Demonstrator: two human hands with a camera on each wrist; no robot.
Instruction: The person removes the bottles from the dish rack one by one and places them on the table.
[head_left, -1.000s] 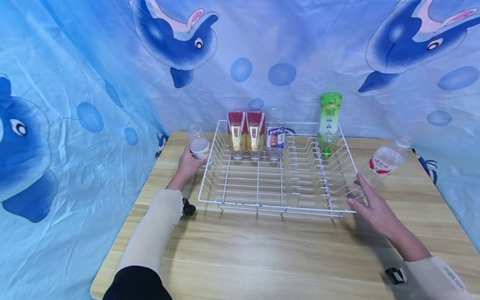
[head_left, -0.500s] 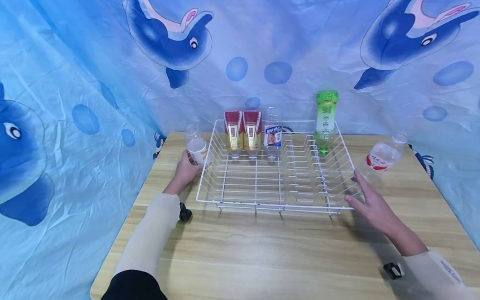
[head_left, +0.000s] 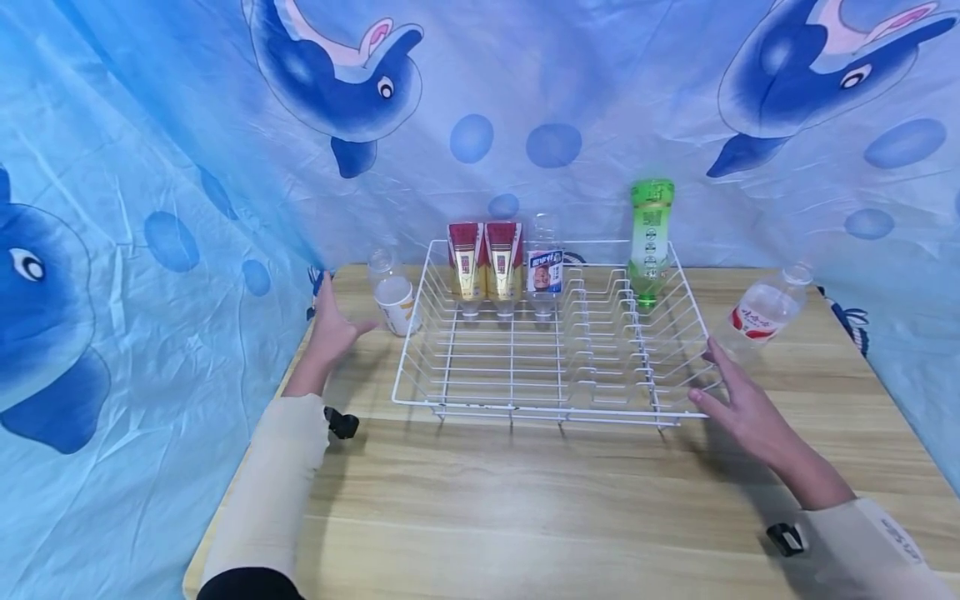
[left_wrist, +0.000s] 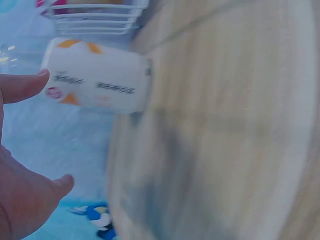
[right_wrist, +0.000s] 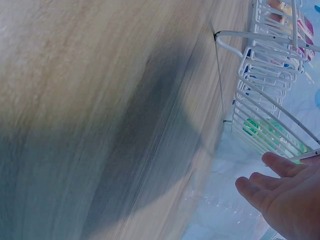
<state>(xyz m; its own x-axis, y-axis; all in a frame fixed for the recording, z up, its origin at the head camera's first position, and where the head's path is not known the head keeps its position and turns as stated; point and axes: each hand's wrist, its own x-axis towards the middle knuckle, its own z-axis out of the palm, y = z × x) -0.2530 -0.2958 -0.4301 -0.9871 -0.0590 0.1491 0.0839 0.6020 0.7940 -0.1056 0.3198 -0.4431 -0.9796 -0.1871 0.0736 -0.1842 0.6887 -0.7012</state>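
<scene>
In the head view, my left hand (head_left: pixel 332 329) is spread at the table's left, thumb apart from the fingers. Just right of it, an upright clear bottle with a white-and-orange label (head_left: pixel 396 304) stands beside a white wire dish rack (head_left: pixel 513 410); in the left wrist view a gap separates thumb and label. My right hand (head_left: pixel 750 412) rests its extended fingers on the rack's right side, near the front corner. Inside the rack, two red-and-gold bottles (head_left: pixel 485 265), a clear bottle with a blue label (head_left: pixel 544 271) and a green bottle (head_left: pixel 650 242) stand upside down.
A clear bottle with a red-and-white label (head_left: pixel 761 317) stands tilted-looking to the right of the rack, behind my right hand. The wooden table (head_left: pixel 510 517) extends in front. A blue dolphin-print curtain (head_left: pixel 480 83) hangs close behind and at the sides.
My left hand has let go of the white-labelled bottle and moved left, its fingers spreading. The bottle stays standing by the rack. My right hand keeps its place on the rack.
</scene>
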